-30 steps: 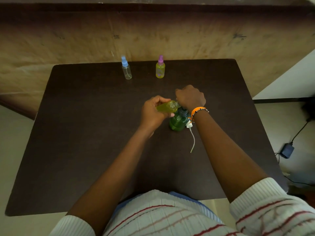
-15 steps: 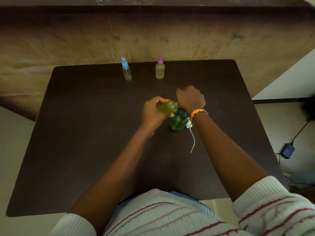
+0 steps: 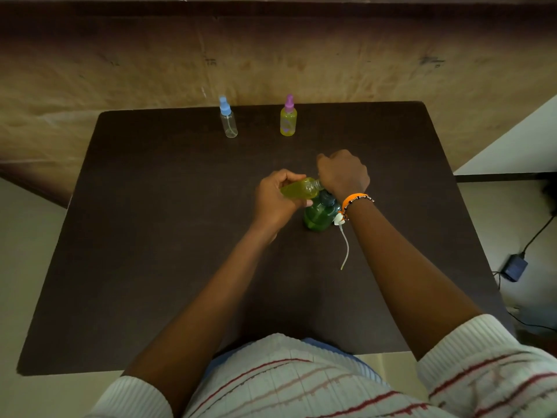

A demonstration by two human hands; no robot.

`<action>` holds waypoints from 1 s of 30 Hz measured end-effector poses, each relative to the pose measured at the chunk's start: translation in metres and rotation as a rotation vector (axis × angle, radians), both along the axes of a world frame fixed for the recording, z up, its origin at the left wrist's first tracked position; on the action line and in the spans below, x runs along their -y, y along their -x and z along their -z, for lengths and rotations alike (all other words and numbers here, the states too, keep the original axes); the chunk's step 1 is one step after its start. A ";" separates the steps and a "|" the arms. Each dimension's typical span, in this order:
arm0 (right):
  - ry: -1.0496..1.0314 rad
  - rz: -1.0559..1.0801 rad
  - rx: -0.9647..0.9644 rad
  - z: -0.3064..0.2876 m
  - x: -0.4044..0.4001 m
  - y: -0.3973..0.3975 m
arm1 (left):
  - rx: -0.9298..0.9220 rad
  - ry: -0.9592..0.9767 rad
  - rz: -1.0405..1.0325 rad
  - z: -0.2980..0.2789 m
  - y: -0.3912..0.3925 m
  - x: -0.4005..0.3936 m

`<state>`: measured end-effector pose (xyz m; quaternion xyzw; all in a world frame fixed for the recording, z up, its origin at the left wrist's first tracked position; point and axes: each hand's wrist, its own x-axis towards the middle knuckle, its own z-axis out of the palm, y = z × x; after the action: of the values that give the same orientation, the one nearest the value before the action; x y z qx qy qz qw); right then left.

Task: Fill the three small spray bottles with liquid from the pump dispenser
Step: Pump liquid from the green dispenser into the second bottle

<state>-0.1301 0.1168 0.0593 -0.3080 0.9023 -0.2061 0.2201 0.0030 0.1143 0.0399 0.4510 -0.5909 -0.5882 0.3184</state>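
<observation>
My left hand (image 3: 272, 198) grips a small uncapped spray bottle (image 3: 300, 189) full of yellow-green liquid, tilted with its neck toward the right. My right hand (image 3: 343, 174) is closed over the top of the green pump dispenser (image 3: 319, 214), right at the bottle's mouth; the pump head is hidden under the fist. A white spray cap with its dip tube (image 3: 343, 241) lies on the table beside the dispenser, under my right wrist. At the far edge stand a clear bottle with a blue cap (image 3: 228, 119) and a yellow-filled bottle with a purple cap (image 3: 288, 117).
The dark brown table (image 3: 150, 251) ends near a tan wall at the back. To the right, on the floor, lie a black adapter (image 3: 514, 267) and its cables. My striped sweater fills the bottom of the view.
Both hands have stayed at the dispenser with the bottle at its spout. My right fist has shifted only slightly over the pump top.
</observation>
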 end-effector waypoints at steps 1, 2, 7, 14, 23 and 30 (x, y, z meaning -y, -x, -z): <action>-0.001 -0.002 -0.004 0.000 0.000 -0.001 | -0.001 -0.002 0.004 -0.001 0.000 0.000; -0.008 -0.006 -0.006 -0.001 -0.001 0.000 | -0.004 0.000 0.009 -0.001 0.000 0.000; -0.073 -0.053 0.062 -0.005 0.002 0.004 | -0.031 -0.031 0.030 -0.006 -0.002 -0.002; -0.061 -0.060 0.055 -0.005 0.000 0.004 | -0.061 -0.062 0.026 -0.001 -0.002 -0.005; -0.007 0.003 -0.028 -0.004 -0.004 -0.002 | 0.036 0.087 0.013 0.002 0.000 0.001; -0.041 -0.024 0.004 -0.010 -0.003 -0.003 | 0.061 0.090 0.011 0.000 -0.001 0.000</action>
<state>-0.1275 0.1195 0.0691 -0.3139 0.9022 -0.1853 0.2306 0.0040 0.1141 0.0402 0.4505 -0.6287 -0.5489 0.3170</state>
